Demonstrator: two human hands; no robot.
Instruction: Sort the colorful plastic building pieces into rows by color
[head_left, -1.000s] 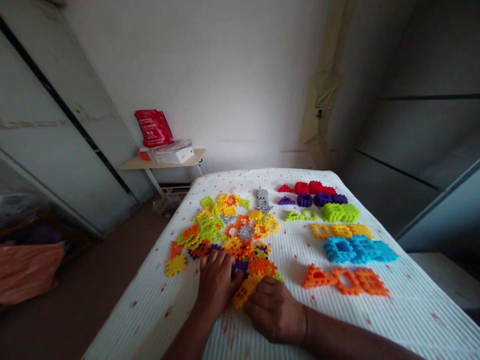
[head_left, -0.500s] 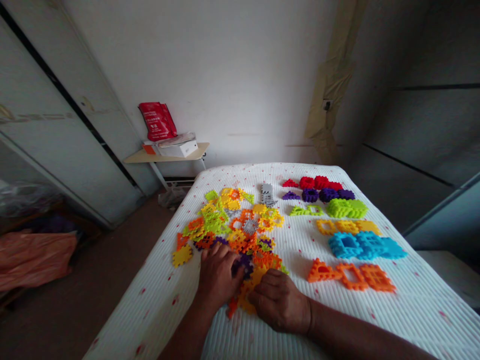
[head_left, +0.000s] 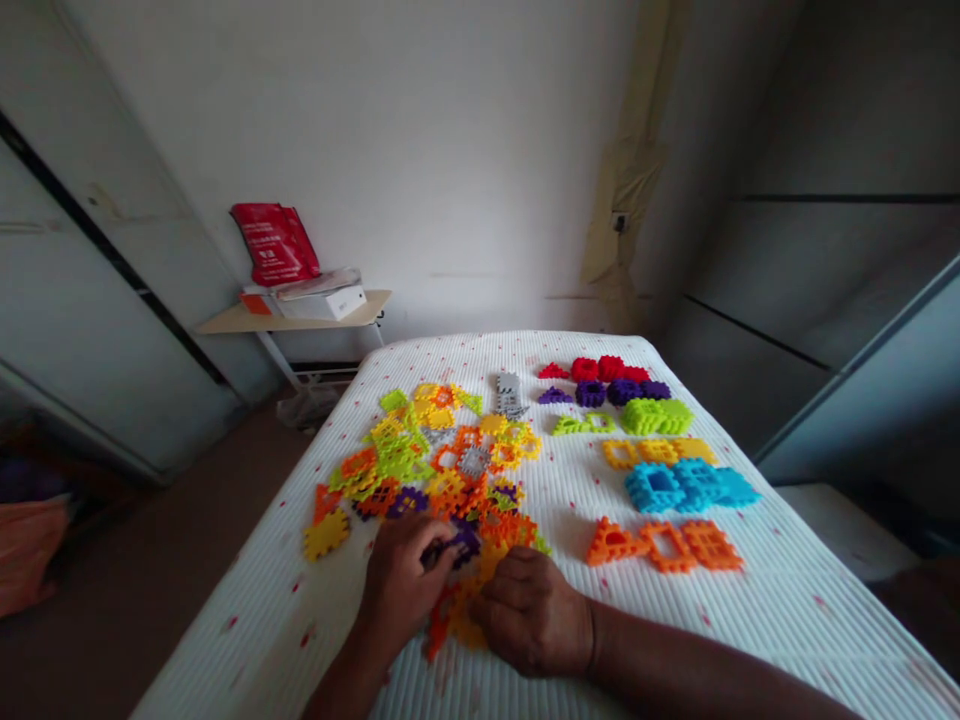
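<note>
A mixed pile of interlocking plastic pieces (head_left: 397,455) covers the left half of the white quilted surface. At the pile's near edge, my left hand (head_left: 409,570) has thumb and fingers closed round a dark purple piece (head_left: 435,552). Beside it, my right hand (head_left: 531,612) is curled into a fist over yellow-orange pieces (head_left: 465,612); what its fingers hold is hidden. To the right lie colour groups: red (head_left: 585,369), purple (head_left: 590,393), green (head_left: 656,416), yellow (head_left: 658,452), blue (head_left: 690,485) and orange (head_left: 667,547). Grey pieces (head_left: 508,393) stand apart at the back.
The quilted surface (head_left: 600,650) reaches toward the back wall. Behind it on the left, a small table (head_left: 225,320) carries a red bag (head_left: 276,245) and a white box (head_left: 322,303). An orange bag (head_left: 30,555) is at the far left.
The camera view has turned slightly right, so everything appears further left. My left hand has closed from spread fingers onto a purple piece. My right hand stays curled at the near pieces.
</note>
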